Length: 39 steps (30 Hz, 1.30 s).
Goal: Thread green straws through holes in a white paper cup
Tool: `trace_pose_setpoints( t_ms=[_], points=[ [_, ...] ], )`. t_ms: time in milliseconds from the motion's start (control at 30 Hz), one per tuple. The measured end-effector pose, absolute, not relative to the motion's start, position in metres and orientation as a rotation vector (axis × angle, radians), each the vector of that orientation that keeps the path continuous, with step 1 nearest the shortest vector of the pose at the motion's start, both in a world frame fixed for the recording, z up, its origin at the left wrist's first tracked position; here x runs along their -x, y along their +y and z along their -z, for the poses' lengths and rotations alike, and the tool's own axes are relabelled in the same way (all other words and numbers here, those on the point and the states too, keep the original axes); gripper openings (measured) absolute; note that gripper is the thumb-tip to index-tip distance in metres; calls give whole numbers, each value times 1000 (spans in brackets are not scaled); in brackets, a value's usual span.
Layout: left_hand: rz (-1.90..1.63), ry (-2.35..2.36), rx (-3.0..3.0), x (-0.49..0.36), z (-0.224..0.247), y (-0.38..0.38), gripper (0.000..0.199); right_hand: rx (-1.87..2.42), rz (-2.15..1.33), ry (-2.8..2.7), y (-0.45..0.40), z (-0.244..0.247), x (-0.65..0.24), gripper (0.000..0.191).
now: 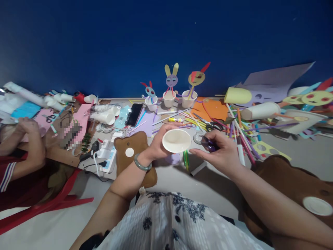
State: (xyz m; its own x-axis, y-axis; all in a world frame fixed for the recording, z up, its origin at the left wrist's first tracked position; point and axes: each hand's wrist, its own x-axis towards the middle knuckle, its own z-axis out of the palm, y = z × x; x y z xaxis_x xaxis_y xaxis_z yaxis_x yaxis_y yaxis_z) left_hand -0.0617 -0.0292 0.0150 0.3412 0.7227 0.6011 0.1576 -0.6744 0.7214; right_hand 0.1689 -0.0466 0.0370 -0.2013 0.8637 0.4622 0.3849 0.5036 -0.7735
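Note:
A white paper cup is in my left hand, its mouth tilted toward me and its inside showing no contents. The fingers wrap round its left side. To the right of the cup, apart from it, my right hand grips a small dark purple object; fingers cover much of it, so its kind is unclear. Beyond that hand lie black-handled scissors and a clear tape roll. Green strips and a light purple paper disc lie below the cup.
Three cups with paper rabbit figures stand along the blue wall. A phone, orange paper and a power strip lie around. Brown bear-shaped pads flank me. Another person's hands rest at far left.

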Motion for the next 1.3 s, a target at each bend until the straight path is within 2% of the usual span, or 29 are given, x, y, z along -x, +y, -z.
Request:
trace_pose_setpoints(
  t_ms=[133, 300, 400, 600, 733, 1300],
  points=[
    [-1203, 806, -2157, 59, -15, -30, 62, 857, -822, -1822, -42, -35, -167, 48],
    [-1149, 726, -1987, 58, -8, -32, 86, 747, -832, -1819, -42, -34, -165, 40],
    [-1193, 649, -1922, 56, -4, -33, 92, 720, -886, -1758, -44, -32, -165, 35],
    [-1167, 653, -1940, 53, 1, -35, 86, 712, -1014, -1644, -46, -31, -162, 43],
    [-1237, 637, -1981, 52, 2, -36, 89, 774, -1078, -1581, -46, -29, -163, 47],
    [-1173, 707, -1993, 53, -5, -41, 98, 830, -1050, -1564, -43, -17, -161, 51]
  ],
)
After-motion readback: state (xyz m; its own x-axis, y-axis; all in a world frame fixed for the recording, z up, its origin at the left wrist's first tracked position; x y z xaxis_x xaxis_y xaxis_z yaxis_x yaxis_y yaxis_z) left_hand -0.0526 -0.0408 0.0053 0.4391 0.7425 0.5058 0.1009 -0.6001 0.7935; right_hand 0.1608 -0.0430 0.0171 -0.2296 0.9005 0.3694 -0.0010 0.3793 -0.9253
